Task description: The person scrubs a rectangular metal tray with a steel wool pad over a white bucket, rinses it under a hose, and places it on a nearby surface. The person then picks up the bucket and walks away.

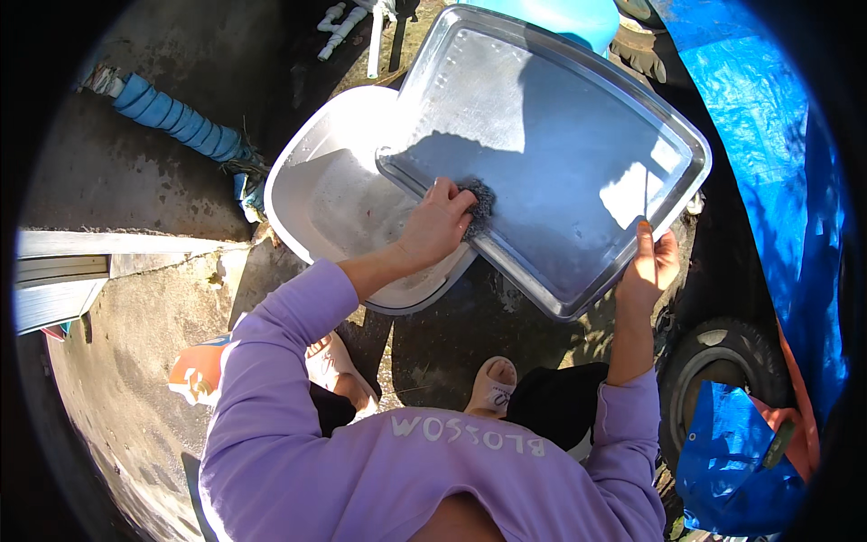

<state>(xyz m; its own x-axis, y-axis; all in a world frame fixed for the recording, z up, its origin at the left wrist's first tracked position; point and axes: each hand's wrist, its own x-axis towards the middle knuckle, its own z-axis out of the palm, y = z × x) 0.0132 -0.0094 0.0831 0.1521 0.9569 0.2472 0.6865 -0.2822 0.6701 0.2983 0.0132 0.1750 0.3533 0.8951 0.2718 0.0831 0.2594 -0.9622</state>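
A large rectangular metal tray [555, 183] is held tilted, its left part over a white plastic basin [325, 183]. My left hand [439, 220] grips a grey metal scouring pad [478, 209] and presses it on the tray near the rim closest to me. With thumb and fingers, my right hand [648, 261] pinches the tray's right rim. Cloudy, sudsy water [362, 210] lies in the basin. Sunlight and shadow fall across the tray's wet-looking surface.
A light-blue tub [565, 20] stands beyond the tray. White plastic pipes [342, 30] lie at the top. To the left are a blue-wrapped pipe [177, 122] and an orange container [200, 369]; to the right, a tyre [725, 366] and a blue tarpaulin [772, 156].
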